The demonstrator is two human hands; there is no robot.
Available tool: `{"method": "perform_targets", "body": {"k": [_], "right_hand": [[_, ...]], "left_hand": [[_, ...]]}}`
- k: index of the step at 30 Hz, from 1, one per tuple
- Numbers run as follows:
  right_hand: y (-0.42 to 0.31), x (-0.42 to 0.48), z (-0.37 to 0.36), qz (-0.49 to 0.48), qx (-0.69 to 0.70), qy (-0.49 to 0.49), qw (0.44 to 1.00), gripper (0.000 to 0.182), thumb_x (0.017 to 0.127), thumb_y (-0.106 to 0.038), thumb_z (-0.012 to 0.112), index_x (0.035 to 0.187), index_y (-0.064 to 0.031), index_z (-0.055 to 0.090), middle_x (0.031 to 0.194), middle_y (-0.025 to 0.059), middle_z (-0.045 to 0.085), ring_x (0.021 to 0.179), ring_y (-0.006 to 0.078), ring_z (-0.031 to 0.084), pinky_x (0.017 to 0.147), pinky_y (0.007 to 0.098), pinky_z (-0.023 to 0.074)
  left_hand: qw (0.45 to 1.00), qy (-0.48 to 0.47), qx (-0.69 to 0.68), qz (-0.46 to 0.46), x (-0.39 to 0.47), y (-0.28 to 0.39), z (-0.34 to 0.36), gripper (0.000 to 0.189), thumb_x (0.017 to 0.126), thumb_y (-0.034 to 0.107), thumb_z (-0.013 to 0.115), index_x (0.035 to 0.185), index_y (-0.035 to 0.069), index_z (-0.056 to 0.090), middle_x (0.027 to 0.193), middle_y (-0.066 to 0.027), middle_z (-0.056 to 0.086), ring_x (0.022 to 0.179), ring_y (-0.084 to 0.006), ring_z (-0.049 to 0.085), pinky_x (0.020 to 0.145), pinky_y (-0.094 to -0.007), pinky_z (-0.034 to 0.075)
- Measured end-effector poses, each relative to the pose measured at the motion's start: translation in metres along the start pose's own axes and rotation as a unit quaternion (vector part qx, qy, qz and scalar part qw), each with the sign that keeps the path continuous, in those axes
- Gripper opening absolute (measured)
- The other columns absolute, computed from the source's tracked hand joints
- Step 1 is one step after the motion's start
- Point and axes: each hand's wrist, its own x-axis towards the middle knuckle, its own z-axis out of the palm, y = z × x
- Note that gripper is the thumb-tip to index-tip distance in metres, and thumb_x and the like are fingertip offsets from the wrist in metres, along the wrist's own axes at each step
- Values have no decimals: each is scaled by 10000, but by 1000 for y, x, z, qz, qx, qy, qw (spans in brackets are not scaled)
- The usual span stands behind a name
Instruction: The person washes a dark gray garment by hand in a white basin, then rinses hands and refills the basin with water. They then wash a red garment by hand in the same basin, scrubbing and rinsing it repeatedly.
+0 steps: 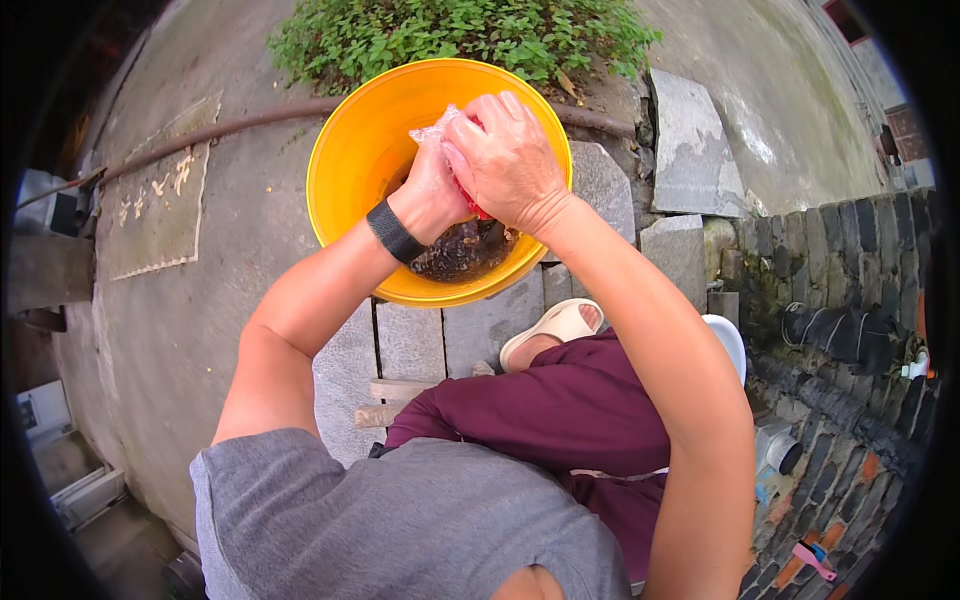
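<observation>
A yellow plastic bucket (341, 150) stands before me, with dark wet contents (469, 251) at its bottom; what they are cannot be told. Over its opening my two hands are pressed together. My right hand (514, 161) lies across my left hand (431, 180) and hides most of its fingers. Crumpled clear plastic film (435, 133) sticks out between them, clasped by both hands. A bit of something red (480, 210) shows below the right palm. Around my left wrist is a black band (395, 231).
Beyond the bucket grow leafy green plants (465, 34), with a brown pipe (225, 131) running along the ground. Stone slabs (411, 337) lie under the bucket's near side. At right is a brick wall (832, 255) with a white tap (915, 366). My sandalled foot (555, 330) rests near the bucket.
</observation>
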Motion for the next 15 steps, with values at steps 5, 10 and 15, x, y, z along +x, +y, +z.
{"method": "perform_targets", "body": {"k": [5,10,15], "right_hand": [[-3,5,13,52,-12,-34,998,143,787,-197,566,739,-62,560,768,117,535,781,287,534,662,384,455],[3,2,14,163,42,-39,985,194,846,-220,537,794,-33,530,797,124,532,817,317,521,735,411,449],[55,-25,-40,311,107,41,943,475,905,-383,504,1193,-7,469,1094,175,553,1037,272,520,921,359,417]], "left_hand": [[994,78,74,34,-4,-4,3,363,942,415,349,1032,129,553,1051,-78,604,1020,-232,560,891,-404,452],[988,57,123,70,3,-3,4,340,958,365,344,1053,101,535,1052,-83,599,1012,-238,566,857,-408,479],[971,-45,233,43,16,-2,60,321,948,316,440,1143,73,518,1093,-68,592,1021,-208,567,884,-384,466]]}}
